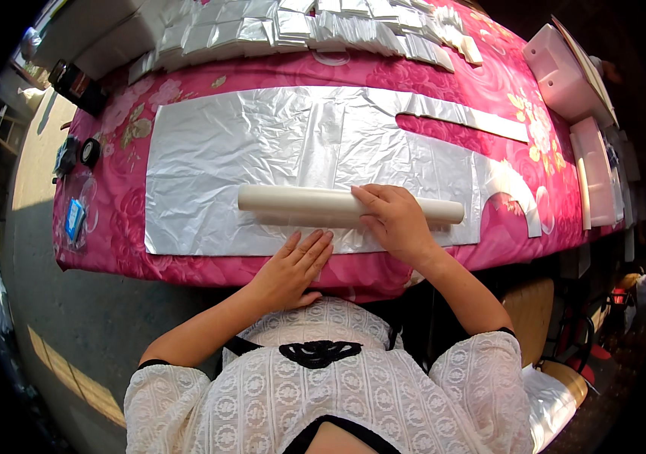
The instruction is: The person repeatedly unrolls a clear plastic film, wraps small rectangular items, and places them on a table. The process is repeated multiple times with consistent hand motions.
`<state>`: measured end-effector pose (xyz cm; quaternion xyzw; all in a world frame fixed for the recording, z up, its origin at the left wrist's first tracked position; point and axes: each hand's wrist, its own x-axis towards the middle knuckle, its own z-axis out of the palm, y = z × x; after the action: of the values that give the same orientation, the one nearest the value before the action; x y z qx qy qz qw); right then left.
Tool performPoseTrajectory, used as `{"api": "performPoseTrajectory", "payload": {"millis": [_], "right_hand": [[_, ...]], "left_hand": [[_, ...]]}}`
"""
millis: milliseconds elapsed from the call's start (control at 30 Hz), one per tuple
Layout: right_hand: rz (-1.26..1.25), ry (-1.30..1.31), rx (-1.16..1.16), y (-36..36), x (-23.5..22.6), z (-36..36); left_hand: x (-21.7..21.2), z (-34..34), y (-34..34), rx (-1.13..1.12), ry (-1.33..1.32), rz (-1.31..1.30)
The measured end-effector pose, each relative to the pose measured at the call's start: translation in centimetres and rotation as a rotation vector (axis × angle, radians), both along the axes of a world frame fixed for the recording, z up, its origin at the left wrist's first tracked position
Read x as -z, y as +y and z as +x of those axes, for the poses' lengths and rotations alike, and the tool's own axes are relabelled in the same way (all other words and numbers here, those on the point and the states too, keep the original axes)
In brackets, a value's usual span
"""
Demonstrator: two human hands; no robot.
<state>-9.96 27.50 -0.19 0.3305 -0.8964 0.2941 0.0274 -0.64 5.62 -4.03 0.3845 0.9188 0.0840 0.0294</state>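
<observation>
A thin, whitish plastic apron (225,144) lies spread over the table, creased all over, with its long strap-like ends towards the right. Across its near half rests a smooth off-white tube (293,199), running left to right. My right hand (395,221) is closed over the tube right of its middle, thumb on the near side and fingers over the top. Fingers stretched out, my left hand (293,265) lies flat on the apron's near edge, just below the tube and apart from it. My left palm reaches over the table's edge.
Several stacks of folded whitish plastic (293,30) line the far side of the pink flowered tablecloth (122,200). A dark bottle (77,87), a black tape roll (90,153) and a blue packet (75,218) are at left. Pale foam boxes (561,72) stand at right.
</observation>
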Motion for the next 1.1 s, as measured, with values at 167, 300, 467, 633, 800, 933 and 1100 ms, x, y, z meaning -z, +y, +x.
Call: {"api": "performPoseTrajectory", "payload": {"millis": [167, 300, 467, 633, 800, 933, 1100], "right_hand": [[0.034, 0.081, -0.076, -2.4, 1.0, -0.1], [0.000, 0.178, 0.006, -3.7, 2.1, -5.5], [-0.010, 0.232, 0.060, -4.5, 2.5, -11.8], [0.012, 0.198, 0.050, -4.8, 3.3, -12.9], [0.037, 0.330, 0.087, -3.6, 2.4, -9.2], [0.018, 0.291, -0.001, -3.7, 2.2, -5.3], [0.021, 0.274, -0.091, -3.7, 2.0, -0.7]], "left_hand": [[2.1, 1.8, 2.1, -0.090, 0.178, -0.008], [2.0, 2.2, 2.5, -0.102, 0.184, -0.049], [1.9, 2.2, 2.5, -0.090, 0.174, -0.030], [2.0, 2.3, 2.1, -0.085, 0.170, 0.023], [1.7, 2.0, 1.4, 0.004, 0.206, 0.021], [0.7, 2.0, 0.5, -0.006, 0.019, 0.069], [0.3, 2.4, 0.4, 0.026, -0.033, 0.061]]}}
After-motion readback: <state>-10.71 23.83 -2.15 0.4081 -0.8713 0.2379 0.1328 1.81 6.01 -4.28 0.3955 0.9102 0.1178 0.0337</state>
